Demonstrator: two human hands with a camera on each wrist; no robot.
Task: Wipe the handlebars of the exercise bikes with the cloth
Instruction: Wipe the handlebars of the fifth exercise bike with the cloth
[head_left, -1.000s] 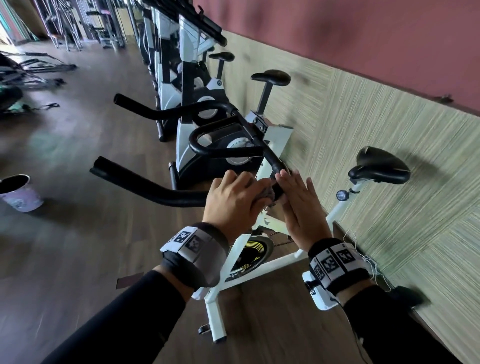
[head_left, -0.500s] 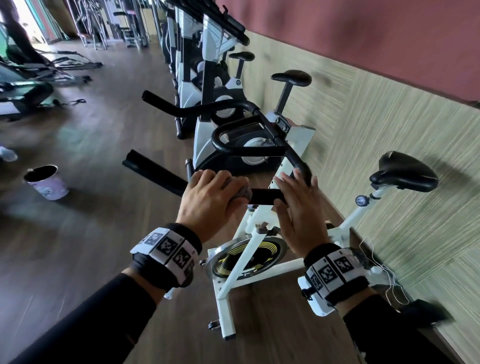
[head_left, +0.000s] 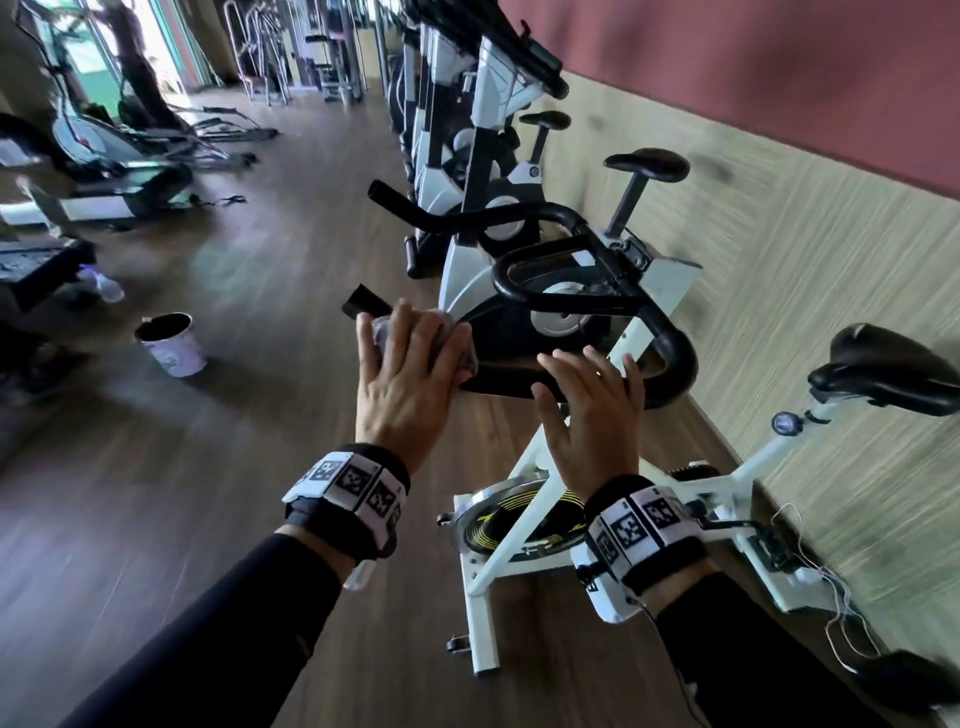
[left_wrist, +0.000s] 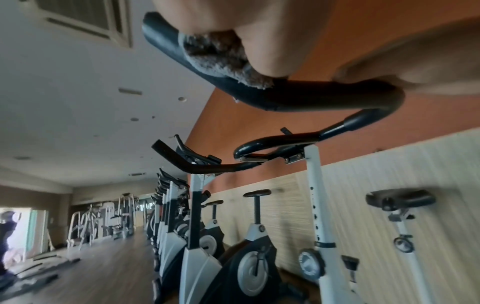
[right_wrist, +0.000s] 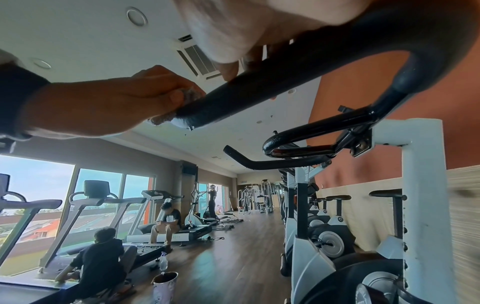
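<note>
The nearest white exercise bike (head_left: 524, 514) has a black handlebar (head_left: 498, 383), also in the left wrist view (left_wrist: 298, 100) and right wrist view (right_wrist: 285, 82). My left hand (head_left: 410, 374) grips a grey cloth (head_left: 378, 332) wrapped round the bar, close to its free left end (head_left: 361, 304). The cloth (left_wrist: 215, 55) bunches under my left fingers. From the right wrist the left hand (right_wrist: 103, 107) and cloth (right_wrist: 161, 119) show at the bar's tip. My right hand (head_left: 592, 415) rests on the bar near its bend, fingers straight and relaxed.
More bikes (head_left: 467, 156) line the wall (head_left: 831, 260) beyond. This bike's black saddle (head_left: 893, 374) is at the right. A purple bucket (head_left: 171, 343) and a spray bottle (head_left: 104, 286) stand on the wooden floor at left, near treadmills (head_left: 104, 171). Several people (right_wrist: 103, 257) are by the windows.
My left hand has slid the cloth leftward along the bar, from beside the right hand to near the bar's free end. The right hand stays near the bend.
</note>
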